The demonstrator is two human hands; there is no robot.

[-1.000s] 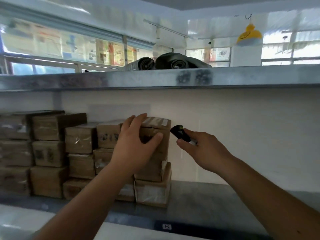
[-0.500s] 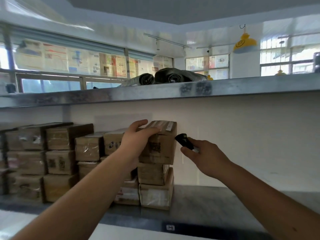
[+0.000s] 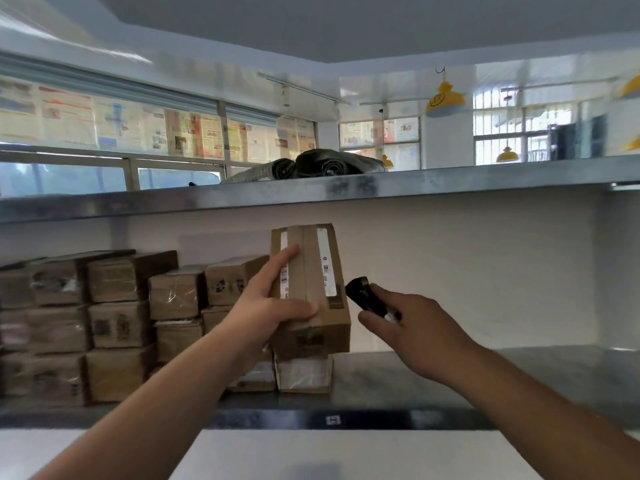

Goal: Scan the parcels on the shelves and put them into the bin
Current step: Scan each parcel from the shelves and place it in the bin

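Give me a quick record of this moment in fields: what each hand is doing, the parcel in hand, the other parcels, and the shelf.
left hand: the left hand grips a cardboard parcel, thumb across its front, fingers on its top
parcel in hand: tilted, taped top with white label strips facing the camera
right hand: the right hand holds a small black scanner, its tip beside the parcel's right edge
other parcels: stacked boxes fill the left of the shelf
shelf: grey metal shelf, bare on the right
upper shelf: dark rolled bags
bin: not in view

Brown parcel (image 3: 320,292), white labels; black scanner (image 3: 366,298); yellow lamps (image 3: 444,99).
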